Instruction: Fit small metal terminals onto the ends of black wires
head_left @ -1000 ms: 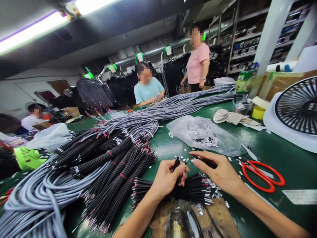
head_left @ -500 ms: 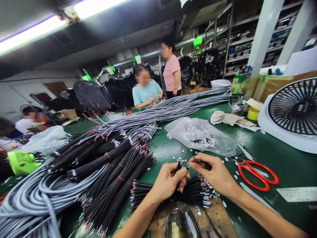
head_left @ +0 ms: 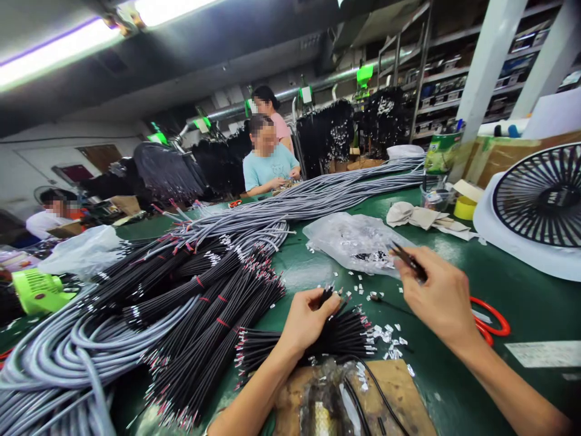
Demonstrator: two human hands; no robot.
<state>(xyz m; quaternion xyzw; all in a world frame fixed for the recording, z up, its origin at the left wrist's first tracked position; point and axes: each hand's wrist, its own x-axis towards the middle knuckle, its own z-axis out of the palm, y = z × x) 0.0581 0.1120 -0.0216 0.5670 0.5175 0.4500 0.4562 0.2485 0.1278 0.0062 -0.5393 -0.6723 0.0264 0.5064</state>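
Note:
My left hand (head_left: 302,321) is closed around a few short black cables (head_left: 325,295), their ends poking up past the thumb. Beneath it lies a bundle of black cables (head_left: 349,333) with stripped, pale and reddish ends. My right hand (head_left: 436,297) grips dark tweezers (head_left: 414,265), tips pointing up and left beside a clear plastic bag (head_left: 338,239) of small shiny pieces. A single black cable (head_left: 393,304) lies on the table left of my right hand. Small white and silvery bits (head_left: 389,339) are scattered between my hands.
Tied black cable bundles (head_left: 209,345) and coiled grey cables (head_left: 77,357) fill the left. Red-handled scissors (head_left: 497,313) lie partly behind my right wrist. A wooden board (head_left: 399,387) is in front, a fan (head_left: 544,197) at right. A person in light blue (head_left: 270,169) sits opposite.
My right hand with the tweezers has moved right and up, away from my left hand. A single cable now lies on the table. The person in pink has moved left, behind the seated one.

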